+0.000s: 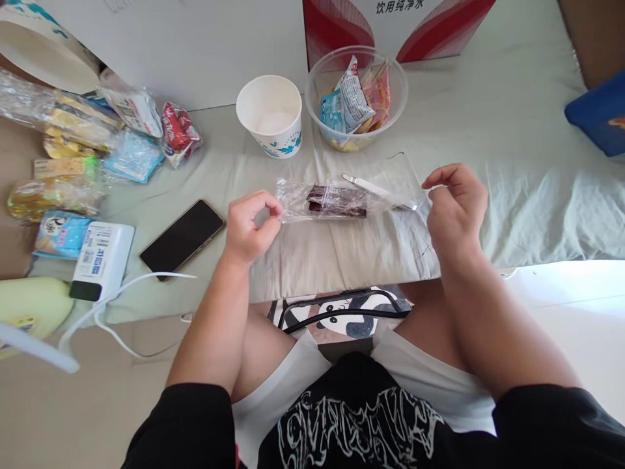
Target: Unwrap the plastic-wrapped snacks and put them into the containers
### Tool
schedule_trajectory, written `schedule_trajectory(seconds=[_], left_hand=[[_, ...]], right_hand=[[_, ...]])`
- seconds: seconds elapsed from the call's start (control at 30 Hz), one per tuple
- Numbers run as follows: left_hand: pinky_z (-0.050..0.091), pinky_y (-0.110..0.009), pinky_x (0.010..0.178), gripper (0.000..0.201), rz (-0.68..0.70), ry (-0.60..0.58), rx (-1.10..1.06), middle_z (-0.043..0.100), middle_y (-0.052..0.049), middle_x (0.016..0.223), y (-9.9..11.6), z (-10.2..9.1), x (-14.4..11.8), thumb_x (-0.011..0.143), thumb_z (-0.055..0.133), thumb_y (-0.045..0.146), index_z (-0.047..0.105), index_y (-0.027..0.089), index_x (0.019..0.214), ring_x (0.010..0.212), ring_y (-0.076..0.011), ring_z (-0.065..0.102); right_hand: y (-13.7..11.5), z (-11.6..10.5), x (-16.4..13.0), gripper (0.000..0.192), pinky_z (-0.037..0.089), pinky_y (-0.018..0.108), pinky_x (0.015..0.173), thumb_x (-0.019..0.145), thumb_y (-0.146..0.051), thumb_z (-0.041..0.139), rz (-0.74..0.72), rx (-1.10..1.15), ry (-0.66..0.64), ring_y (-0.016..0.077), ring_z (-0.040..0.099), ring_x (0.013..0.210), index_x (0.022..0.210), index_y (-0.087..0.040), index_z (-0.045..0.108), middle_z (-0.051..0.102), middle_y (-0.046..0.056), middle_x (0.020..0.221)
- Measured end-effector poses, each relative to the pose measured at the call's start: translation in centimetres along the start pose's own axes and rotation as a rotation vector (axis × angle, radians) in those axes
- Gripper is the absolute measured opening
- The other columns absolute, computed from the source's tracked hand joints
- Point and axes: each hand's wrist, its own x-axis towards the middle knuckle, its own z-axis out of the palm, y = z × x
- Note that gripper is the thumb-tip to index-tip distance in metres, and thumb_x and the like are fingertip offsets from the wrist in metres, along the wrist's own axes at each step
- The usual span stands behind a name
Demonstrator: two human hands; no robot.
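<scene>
A clear plastic wrapper (293, 198) lies stretched across the cloth in front of me, with a dark brown strip-like piece (336, 201) showing through its middle. My left hand (252, 225) pinches the wrapper's left end between thumb and forefinger. At the opposite end, my right hand (456, 205) is closed, thumb and forefinger together at the thin clear edge. A slim silver metal tool (374, 187) lies slanted over or under the plastic, right of the brown piece; which, I cannot tell. Its exact kind is unclear.
Behind the wrapper stand a white paper cup (268, 124) and a clear bowl (398, 107) holding snack packets. A phone (183, 238), a white device (105, 257) with cables and several packaged snacks (134, 156) lie left. A large white-and-red box (209, 52) borders the back.
</scene>
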Motion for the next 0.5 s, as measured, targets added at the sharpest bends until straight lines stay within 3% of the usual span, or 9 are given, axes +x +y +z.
schedule_trajectory(seconds=[0.1,0.2,0.27,0.37,0.5], left_hand=[[0.043,-0.031,0.053,0.011,-0.096,-0.241,-0.028,0.063,0.002,0.056,0.8,-0.8,-0.2,0.067,0.056,0.022,0.065,0.024,0.074,0.049,-0.0152,0.053],[0.040,-0.029,0.049,0.015,-0.232,-0.428,0.048,0.062,0.005,0.049,1.4,-0.8,-0.3,0.073,0.055,0.024,0.068,0.024,0.081,0.041,-0.0137,0.049],[0.038,-0.028,0.049,0.014,-0.238,-0.452,0.165,0.057,0.007,0.044,1.7,-0.4,-0.2,0.076,0.056,0.025,0.069,0.024,0.080,0.040,-0.0129,0.046],[0.036,-0.027,0.049,0.013,-0.205,-0.425,0.264,0.047,0.009,0.039,1.6,0.2,-0.2,0.080,0.058,0.027,0.071,0.025,0.081,0.039,-0.0116,0.039],[0.039,-0.027,0.053,0.013,-0.169,-0.361,0.295,0.047,0.009,0.046,0.8,0.7,-0.3,0.082,0.064,0.027,0.074,0.026,0.091,0.044,-0.0115,0.042]], right_hand=[[-0.6,-0.2,-0.6,0.020,0.053,0.047,0.094,0.083,-0.019,0.047,-0.194,-0.009,-0.034,0.0263,0.070,0.100,0.095,-0.024,0.063,0.075,0.010,0.102],[-1.3,0.7,-1.5,0.031,0.049,0.051,0.105,0.086,-0.028,0.057,-0.454,-0.100,-0.262,0.0320,0.067,0.120,0.116,-0.024,0.064,0.076,0.012,0.119],[-1.5,1.5,-1.9,0.035,0.046,0.053,0.108,0.088,-0.027,0.059,-0.537,-0.183,-0.385,0.0318,0.067,0.116,0.122,-0.024,0.065,0.078,0.009,0.107],[-1.6,1.8,-2.1,0.021,0.047,0.048,0.101,0.091,-0.022,0.056,-0.600,-0.228,-0.447,0.0268,0.068,0.094,0.106,-0.025,0.071,0.074,0.004,0.080],[-2.2,0.5,-2.8,0.026,0.047,0.035,0.074,0.097,-0.025,0.050,-0.668,-0.181,-0.575,0.0198,0.065,0.078,0.090,-0.022,0.074,0.075,0.007,0.090]])
